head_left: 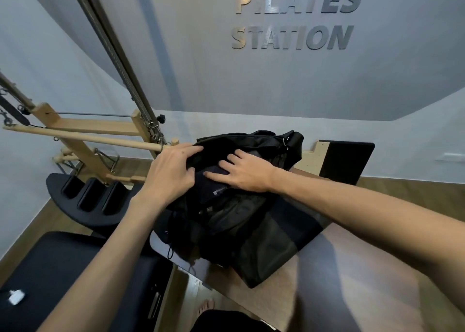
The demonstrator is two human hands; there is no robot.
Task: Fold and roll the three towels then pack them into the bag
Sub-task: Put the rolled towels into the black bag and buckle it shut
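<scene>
A black bag (241, 211) lies on a tan padded surface (352, 269), its mouth open toward the far side. A dark towel (208, 180) shows inside the opening, partly hidden by the bag's fabric. My left hand (173, 170) grips the bag's left rim, thumb inside the opening and fingers over the top edge. My right hand (241, 173) lies flat, fingers spread, pressing down on the dark towel in the opening. No other towel can be made out.
A wooden pilates frame (83, 135) with springs and a dowel bar stands at the left. A black curved step piece (85, 198) sits below it. Another black pad (63, 269) is near left, a black box (347, 160) at the back right.
</scene>
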